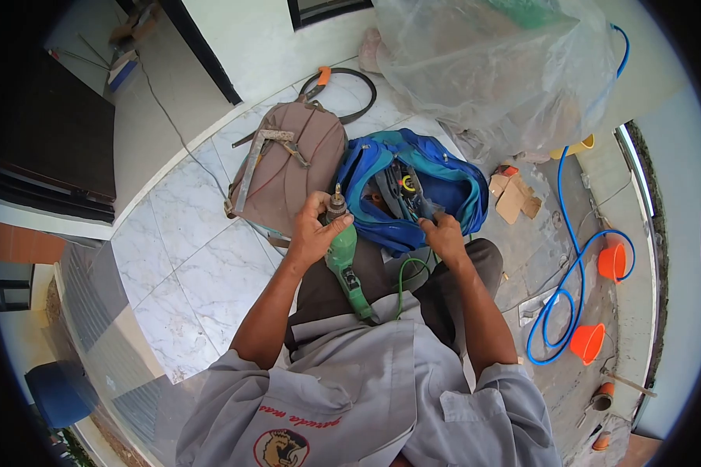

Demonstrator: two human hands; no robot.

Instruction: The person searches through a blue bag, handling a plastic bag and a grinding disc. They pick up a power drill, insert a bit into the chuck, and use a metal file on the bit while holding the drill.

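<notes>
My left hand (pixel 313 233) is wrapped around the front of a green power drill (pixel 343 253), just below its metal chuck. The drill points away from me, its rear end lying against my lap, and a green cord (pixel 401 284) loops beside it. At the near edge of an open blue bag (pixel 467 191), my right hand (pixel 444 236) has its fingers closed; what they grip is hidden. Inside the bag are dark tools and a black-and-yellow item (pixel 407 184). Left of it lies a brown backpack (pixel 313 128) with a metal try square (pixel 253 167) on top.
Torn cardboard (pixel 512 198) lies right of the bag. A blue hose (pixel 572 233) coils past orange buckets (pixel 586 342) on the right. Plastic sheeting (pixel 491 70) covers something at the back. White marbled tiles (pixel 187 265) extend left; a black belt (pixel 366 82) lies beyond the backpack.
</notes>
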